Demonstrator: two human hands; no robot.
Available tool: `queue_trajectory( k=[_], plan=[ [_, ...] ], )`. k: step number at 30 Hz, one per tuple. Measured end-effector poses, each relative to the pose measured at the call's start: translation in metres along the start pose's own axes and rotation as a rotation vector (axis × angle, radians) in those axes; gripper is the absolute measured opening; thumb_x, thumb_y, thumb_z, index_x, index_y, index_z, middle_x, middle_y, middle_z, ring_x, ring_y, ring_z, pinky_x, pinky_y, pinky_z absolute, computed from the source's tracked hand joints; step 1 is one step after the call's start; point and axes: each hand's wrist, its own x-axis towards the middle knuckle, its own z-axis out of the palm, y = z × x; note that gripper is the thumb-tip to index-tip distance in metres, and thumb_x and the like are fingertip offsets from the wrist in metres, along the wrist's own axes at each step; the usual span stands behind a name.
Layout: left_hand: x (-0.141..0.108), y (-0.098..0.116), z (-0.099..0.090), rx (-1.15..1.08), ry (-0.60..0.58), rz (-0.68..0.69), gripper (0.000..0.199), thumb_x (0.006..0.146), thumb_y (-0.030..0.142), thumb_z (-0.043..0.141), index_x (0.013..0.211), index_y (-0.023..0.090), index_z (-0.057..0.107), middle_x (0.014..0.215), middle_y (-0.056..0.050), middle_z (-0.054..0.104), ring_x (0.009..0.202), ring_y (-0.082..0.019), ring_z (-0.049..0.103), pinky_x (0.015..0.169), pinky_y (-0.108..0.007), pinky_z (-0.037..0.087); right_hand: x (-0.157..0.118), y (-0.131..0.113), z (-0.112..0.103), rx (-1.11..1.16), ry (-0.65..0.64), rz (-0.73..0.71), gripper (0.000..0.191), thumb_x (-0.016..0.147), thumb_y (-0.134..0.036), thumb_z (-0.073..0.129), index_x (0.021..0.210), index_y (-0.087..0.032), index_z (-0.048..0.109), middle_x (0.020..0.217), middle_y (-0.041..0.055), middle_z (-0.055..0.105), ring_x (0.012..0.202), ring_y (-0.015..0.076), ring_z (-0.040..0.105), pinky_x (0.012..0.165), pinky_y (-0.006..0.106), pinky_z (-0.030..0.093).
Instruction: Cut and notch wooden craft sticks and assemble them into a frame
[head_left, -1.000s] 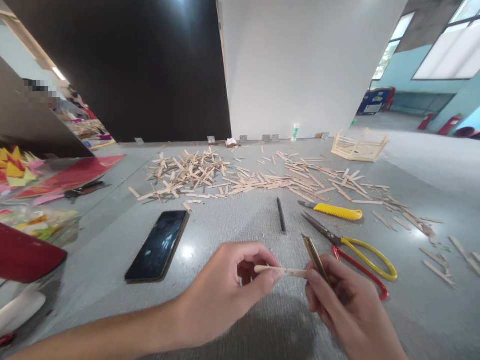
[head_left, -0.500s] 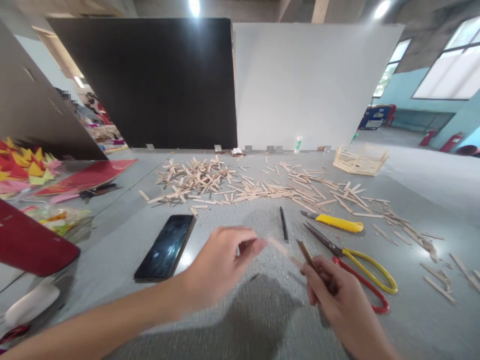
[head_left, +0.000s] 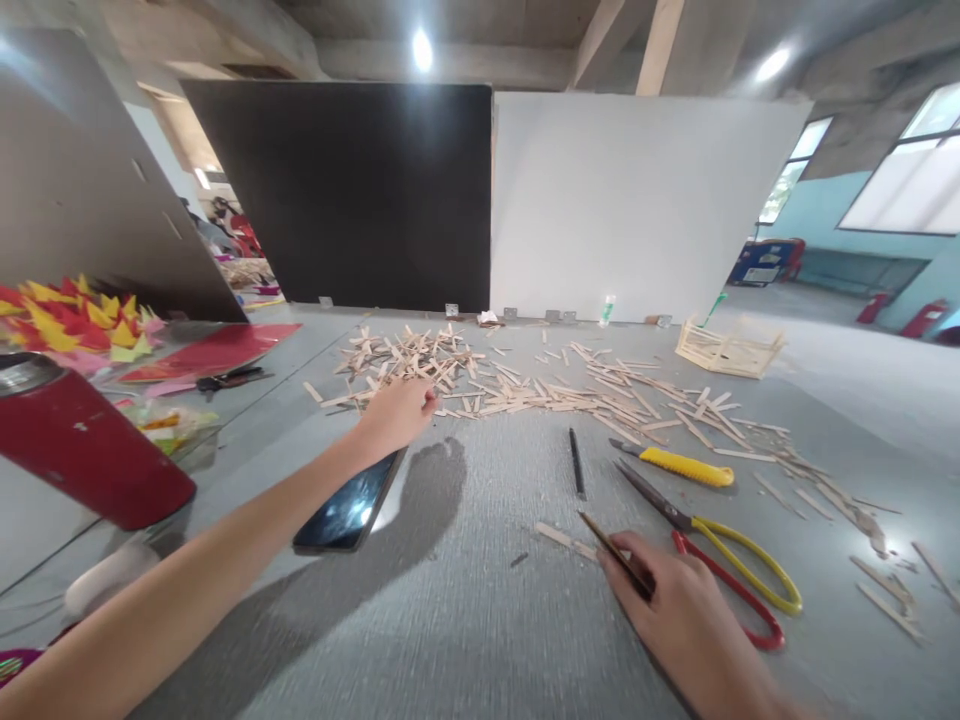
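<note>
Sticks are lying across the far part of the table, with two boards standing behind them; before them, a phone is lying between a bottle on its left and a pen on its right, while a cutter and, before it, scissors are lying right of the pen, one loose stick resting before it

The right hand holds one slim tool; beyond it lie one yellow cutter, one pair of scissors, one black pen. Near the left hand: one phone, sticks too many to count; farther left, one red tumbler.
</note>
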Motion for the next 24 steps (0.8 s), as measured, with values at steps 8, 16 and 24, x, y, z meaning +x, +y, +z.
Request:
queue_trajectory(
  k=[8, 16, 24],
  plan=[
    [0.005, 0.011, 0.027, -0.024, -0.063, 0.142, 0.031, 0.101, 0.033, 0.064, 0.126, 0.015, 0.063, 0.124, -0.010, 0.066, 0.104, -0.024, 0.068, 0.089, -0.044, 0.059, 0.003, 0.002, 0.001, -0.024, -0.055, 0.000, 0.024, 0.101, -0.033, 0.049, 0.094, -0.022, 0.069, 0.073, 0.0030, 0.075, 0.064, 0.0234, 0.070, 0.062, 0.032, 0.048],
    [0.054, 0.054, 0.040, 0.026, -0.256, 0.259, 0.032, 0.101, 0.034, 0.064, 0.129, 0.017, 0.062, 0.128, -0.011, 0.064, 0.107, -0.025, 0.067, 0.091, -0.045, 0.058, 0.003, -0.001, -0.001, -0.024, -0.064, -0.026, 0.023, 0.102, -0.030, 0.048, 0.091, -0.021, 0.066, 0.066, 0.0006, 0.071, 0.059, 0.0213, 0.067, 0.060, 0.031, 0.044],
    [0.000, 0.098, 0.045, 0.093, -0.378, 0.300, 0.039, 0.101, 0.036, 0.064, 0.136, 0.017, 0.059, 0.140, -0.013, 0.059, 0.122, -0.030, 0.062, 0.102, -0.054, 0.052, 0.000, 0.001, 0.002, -0.005, -0.054, -0.049, 0.023, 0.102, -0.026, 0.047, 0.093, -0.021, 0.067, 0.066, 0.0012, 0.070, 0.058, 0.0206, 0.067, 0.059, 0.030, 0.042]
  ],
)
